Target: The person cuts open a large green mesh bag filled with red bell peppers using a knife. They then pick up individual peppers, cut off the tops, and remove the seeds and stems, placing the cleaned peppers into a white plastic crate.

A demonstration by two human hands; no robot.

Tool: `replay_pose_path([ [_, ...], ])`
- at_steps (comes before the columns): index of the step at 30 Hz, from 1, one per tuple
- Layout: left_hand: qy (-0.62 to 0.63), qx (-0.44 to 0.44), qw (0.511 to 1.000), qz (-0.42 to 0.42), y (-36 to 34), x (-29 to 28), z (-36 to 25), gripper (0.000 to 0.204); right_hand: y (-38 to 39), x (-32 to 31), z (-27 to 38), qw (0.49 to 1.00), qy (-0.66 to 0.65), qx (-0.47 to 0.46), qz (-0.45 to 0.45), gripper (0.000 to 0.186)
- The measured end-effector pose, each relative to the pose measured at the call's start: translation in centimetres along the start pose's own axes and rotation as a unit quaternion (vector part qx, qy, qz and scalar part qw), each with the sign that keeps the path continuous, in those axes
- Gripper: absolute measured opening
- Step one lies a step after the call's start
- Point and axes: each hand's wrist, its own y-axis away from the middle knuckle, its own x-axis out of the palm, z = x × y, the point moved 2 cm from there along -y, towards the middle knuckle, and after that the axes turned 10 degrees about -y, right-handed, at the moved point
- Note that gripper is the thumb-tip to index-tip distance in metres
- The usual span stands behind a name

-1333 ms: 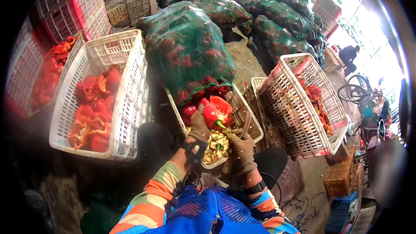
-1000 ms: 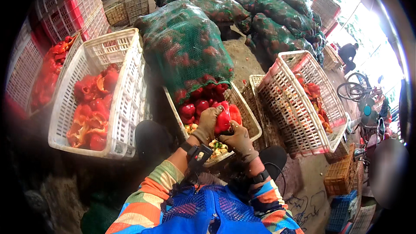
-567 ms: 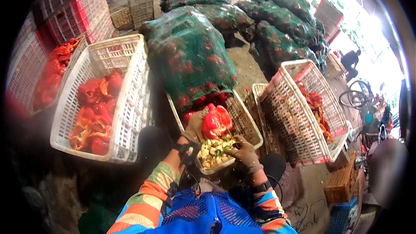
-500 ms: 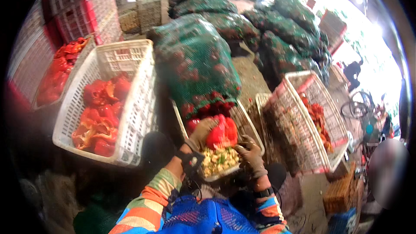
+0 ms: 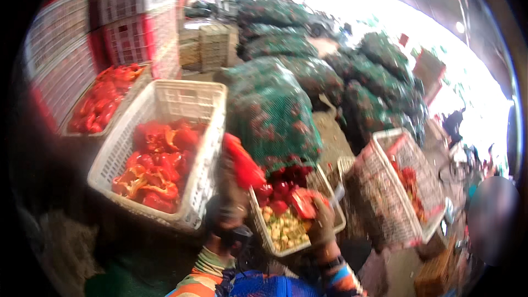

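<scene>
My left hand (image 5: pixel 234 201), gloved and blurred by motion, is between the white crate and the smaller crate. A red bell pepper piece (image 5: pixel 242 164) is at its fingers and appears held. My right hand (image 5: pixel 323 221), also gloved, grips another red bell pepper piece (image 5: pixel 303 202) over the small white crate (image 5: pixel 340 226). Inside that crate lie pale pepper cores (image 5: pixel 283 230) near me and whole red peppers (image 5: pixel 281 188) farther back. They sit at the mouth of a green mesh sack (image 5: pixel 269 110). Opened red peppers (image 5: pixel 157 173) partly fill the large white crate (image 5: pixel 206 91) on the left.
Another crate of red peppers (image 5: pixel 107 96) stands at far left before stacked crates (image 5: pixel 124 27). On the right a tilted crate (image 5: pixel 379 195) holds more pepper pieces. Full green mesh sacks (image 5: pixel 379 96) lie behind. An orange-brown crate (image 5: pixel 434 275) is at lower right.
My hands have moved apart: the left has gone left with a red pepper piece, away from the cores. The right now grips a pepper piece. The view has shifted, so the scene sits lower.
</scene>
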Motion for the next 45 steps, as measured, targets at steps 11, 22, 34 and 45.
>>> replay_pose_path([
  [11, -0.527, 0.416, 0.729, -0.136, -3.4, 0.4, 1.8, 0.026, -5.2, 1.8, -4.8, 0.966, -0.001, 0.238, -0.096, 0.03],
  [22, -0.79, -0.076, 0.458, 0.401, 2.9, -10.4, 40.3, 0.056, -2.6, -22.9, -3.4, 0.894, -0.174, 0.276, -0.308, 0.028],
  [34, -0.678, -0.299, 0.555, 0.379, 0.9, -12.8, 43.9, 0.056, -3.3, -22.9, -3.1, 0.893, -0.088, 0.318, -0.306, 0.023],
  [45, -0.429, -0.309, 0.799, 0.287, 4.9, 0.8, 26.9, 0.038, -1.6, -18.7, -1.6, 0.936, 0.225, 0.229, -0.142, 0.019],
])
